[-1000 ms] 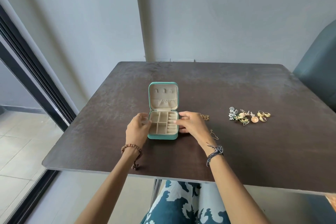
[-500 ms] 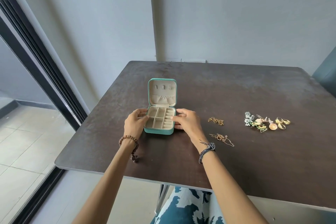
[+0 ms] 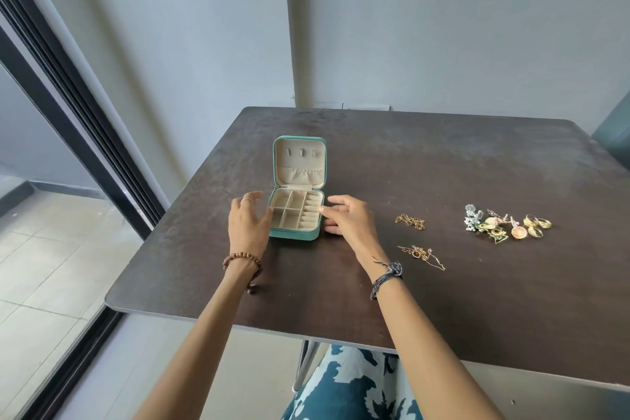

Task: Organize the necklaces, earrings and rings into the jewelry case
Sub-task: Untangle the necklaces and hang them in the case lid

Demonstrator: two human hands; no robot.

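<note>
Neither hand is gripping anything: the left hand [image 3: 248, 225] is hovering, fingers spread, beside the open jewelry case [image 3: 296, 213], the right hand [image 3: 347, 219] touching its right edge with relaxed fingers. Nearest are the necklaces [image 3: 421, 253], so lifting one chain singly is wisest; earrings and rings [image 3: 504, 224] are lying farther right.

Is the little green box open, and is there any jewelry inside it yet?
The green box is open: its lid stands up. Every beige compartment looks empty; the jewelry lies on the table.
</note>
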